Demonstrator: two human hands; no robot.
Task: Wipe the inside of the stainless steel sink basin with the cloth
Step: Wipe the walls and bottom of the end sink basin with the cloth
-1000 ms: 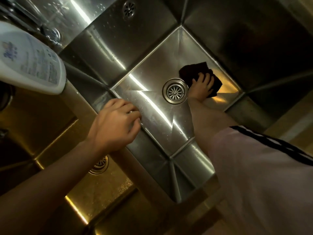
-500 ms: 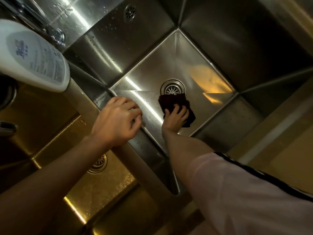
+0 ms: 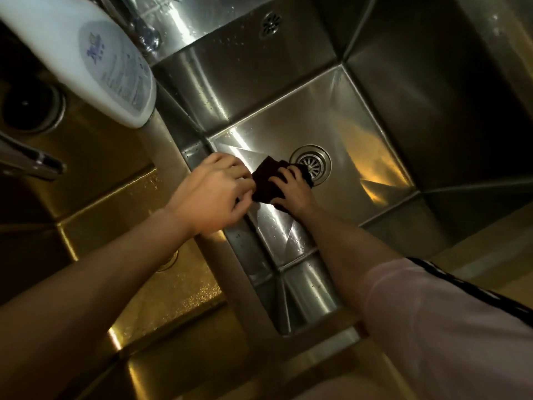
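- Wiping stroke has travelled across the floor of the brushed stainless steel sink basin (image 3: 354, 131): one second back the cloth sat at the far right of the floor beyond the drain; half a second back it was just below the drain; now it lies at centre frame, left of the drain and close to the basin's left wall.
- Judgement: floor coverage is well under way, right side and drain surround done. The walls look unwiped, droplets showing on the upper-left wall.
- White plastic bottle with printed label (image 3: 95, 62), upper left of frame, lies on the ledge; it sits lower and larger in frame than before, so the head has shifted.
- Left hand (image 3: 213, 194), centre frame, has stayed on the divider between the two basins, fingers loosely curled over the edge, holding nothing, bracing.
- Right hand (image 3: 291, 189), just right of it, forearm reaching down from lower right: fingers spread and pressed flat on the cloth, not bunching it.
- Dark maroon folded cloth (image 3: 265, 183) lies flat on the basin floor under those fingers, its right edge overlapping the rim of the round ribbed metal drain strainer (image 3: 313, 163).
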